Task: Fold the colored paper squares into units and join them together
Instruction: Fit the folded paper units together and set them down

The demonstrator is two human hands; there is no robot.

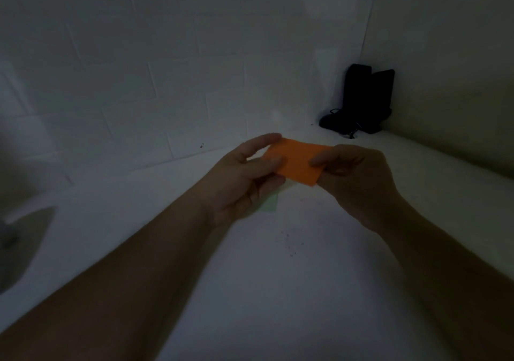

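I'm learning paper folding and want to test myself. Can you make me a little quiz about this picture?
1. True or false: both hands hold the orange paper.
2. What lies on the white table under the left hand?
A. scissors B. pale green paper C. a pencil
3. Fill in: the black object stands in the far ___ corner.

Key: 1 true, the right hand pinches it too. 2 B, pale green paper. 3 right.

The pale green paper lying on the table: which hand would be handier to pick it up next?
Probably the left hand: the pale green paper lies right under it. Both hands pinch the orange paper; the right hand is farther away.
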